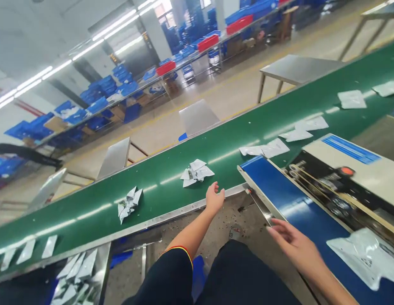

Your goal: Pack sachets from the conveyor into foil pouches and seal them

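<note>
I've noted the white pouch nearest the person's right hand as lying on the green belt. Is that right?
Wrong belt: the head view shows the white pouch nearest the person's right hand lying on the blue belt, not the green belt.

Just ahead and left of the left hand point(215, 199), a loose cluster of white plastic packets point(197, 174) lies on the long green flat conveyor belt point(228, 144) (a second cluster point(129, 205) lies farther left). Right of the right hand point(295, 241), a wrinkled white plastic pouch point(365, 256) lies on the narrow blue flat belt point(269, 182).
</note>
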A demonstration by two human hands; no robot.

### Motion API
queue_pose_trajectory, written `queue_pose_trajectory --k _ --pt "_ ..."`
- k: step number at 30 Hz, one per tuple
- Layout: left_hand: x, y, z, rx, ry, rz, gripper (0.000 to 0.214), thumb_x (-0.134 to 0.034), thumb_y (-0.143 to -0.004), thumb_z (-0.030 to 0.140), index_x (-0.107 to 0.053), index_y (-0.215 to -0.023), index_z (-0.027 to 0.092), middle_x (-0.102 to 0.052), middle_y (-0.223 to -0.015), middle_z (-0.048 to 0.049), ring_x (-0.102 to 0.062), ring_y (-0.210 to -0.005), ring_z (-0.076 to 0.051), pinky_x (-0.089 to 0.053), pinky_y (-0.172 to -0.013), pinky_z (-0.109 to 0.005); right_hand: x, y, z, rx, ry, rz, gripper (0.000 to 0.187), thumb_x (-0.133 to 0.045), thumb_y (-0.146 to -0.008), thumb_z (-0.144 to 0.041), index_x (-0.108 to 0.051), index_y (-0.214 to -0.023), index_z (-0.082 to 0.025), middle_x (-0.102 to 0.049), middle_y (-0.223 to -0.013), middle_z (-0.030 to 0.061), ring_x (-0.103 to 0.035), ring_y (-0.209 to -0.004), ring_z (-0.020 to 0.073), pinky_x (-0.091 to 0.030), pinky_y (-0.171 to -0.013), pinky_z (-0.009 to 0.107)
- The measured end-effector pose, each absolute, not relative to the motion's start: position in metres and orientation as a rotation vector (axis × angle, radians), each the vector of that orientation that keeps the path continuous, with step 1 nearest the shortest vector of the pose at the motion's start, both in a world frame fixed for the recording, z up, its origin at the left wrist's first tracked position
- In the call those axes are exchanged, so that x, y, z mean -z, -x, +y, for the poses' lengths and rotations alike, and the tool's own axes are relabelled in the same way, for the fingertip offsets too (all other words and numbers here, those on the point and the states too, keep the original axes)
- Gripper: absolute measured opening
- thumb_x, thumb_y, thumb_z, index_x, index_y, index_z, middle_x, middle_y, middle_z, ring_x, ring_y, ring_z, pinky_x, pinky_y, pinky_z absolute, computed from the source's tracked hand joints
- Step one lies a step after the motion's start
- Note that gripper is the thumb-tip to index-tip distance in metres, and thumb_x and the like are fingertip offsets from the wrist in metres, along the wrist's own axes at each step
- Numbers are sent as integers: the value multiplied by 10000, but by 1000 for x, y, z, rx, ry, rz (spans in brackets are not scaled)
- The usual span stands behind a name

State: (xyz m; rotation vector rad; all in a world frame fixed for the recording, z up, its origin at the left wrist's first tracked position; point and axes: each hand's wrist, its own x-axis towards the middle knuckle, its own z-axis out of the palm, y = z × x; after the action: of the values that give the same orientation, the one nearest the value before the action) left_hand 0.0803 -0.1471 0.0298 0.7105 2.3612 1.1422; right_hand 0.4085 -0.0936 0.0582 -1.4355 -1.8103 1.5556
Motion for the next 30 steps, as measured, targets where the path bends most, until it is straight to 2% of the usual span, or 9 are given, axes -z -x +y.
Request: queue_pose_trajectory --k 3,7,10,13,16,19,21,25,30 --pt "-24 -27 -157 -946 -862 2606 834 -813 -917 237 -503 -1688 171 -580 -1646 -246 -523 -1560 -400 -424 -1307 -560 -60 -289 -53 -1409 1021 -2458 812 -770 -846 -608 -650 -1557 -235 -774 -1370 163 -784 -1172 362 -645 -1002 492" --pt "-3 38 -157 -583 -885 2782 1158 -915 -827 209 -293 -1803 238 -241 -1867 -244 -155 -1740 -502 -253 -1363 -718 -37 -143 -9 -891 425 -3021 1238 -896 -775 -396 -251 -1826 -289 -321 -1828 217 -426 -1619 439 -516 -1204 585" --pt "20 75 -167 -368 -1018 2711 1009 -822 -899 117 -359 -1781 275 -454 -1761 -227 -315 -1686 -477 -253 -1337 -764 -9 -48 14 -531 184 -3247 1556 -1032 -649 -416 -51 -1854 -332 16 -1893 233 -209 -1689 538 -518 -1163 694" --pt "41 97 -194 -331 -1170 2652 764 -613 -1021 60 -457 -1736 279 -697 -1473 -179 -598 -1451 -359 -348 -1319 -666 27 15 24 -376 49 -3353 1717 -1094 -541 -555 -8 -1854 -338 225 -1865 221 -99 -1672 643 -496 -1134 775" --pt "53 106 -222 -399 -1234 2616 637 -527 -1053 52 -583 -1651 266 -728 -1341 -144 -637 -1329 -307 -426 -1271 -539 62 35 25 -378 -34 -3413 1586 -1078 -582 -606 -171 -1852 -327 114 -1891 218 -91 -1646 692 -467 -1149 799" --pt "58 109 -238 -467 -1194 2568 477 -494 -1059 57 -773 -1405 229 -716 -1313 -139 -603 -1335 -301 -520 -1119 -410 81 24 28 -383 7 -3378 1141 -911 -865 -536 -319 -1821 -346 -156 -1892 182 -113 -1670 633 -532 -1109 768" --pt "56 108 -242 -538 -1114 2569 438 -505 -1041 47 -820 -1289 222 -714 -1308 -128 -598 -1341 -296 -548 -1044 -367 81 11 31 -483 74 -3334 856 -731 -1009 -373 -397 -1795 -324 -295 -1857 163 -196 -1685 551 -542 -1148 707" --pt "38 101 -246 -781 -978 2553 493 -540 -962 -14 -841 -1278 216 -730 -1272 -104 -664 -1237 -260 -560 -1083 -365 64 -10 34 -692 294 -3295 735 -549 -949 -45 -644 -1642 -269 -500 -1760 103 -367 -1667 384 -486 -1263 533" --pt "-5 70 -273 -1002 -884 2474 518 -561 -907 -26 -863 -1248 221 -751 -1205 -85 -720 -1096 -216 -579 -1034 -332 29 -21 26 -808 602 -3145 673 -548 -888 -13 -805 -1460 -256 -663 -1614 89 -676 -1414 315 -547 -1178 406"
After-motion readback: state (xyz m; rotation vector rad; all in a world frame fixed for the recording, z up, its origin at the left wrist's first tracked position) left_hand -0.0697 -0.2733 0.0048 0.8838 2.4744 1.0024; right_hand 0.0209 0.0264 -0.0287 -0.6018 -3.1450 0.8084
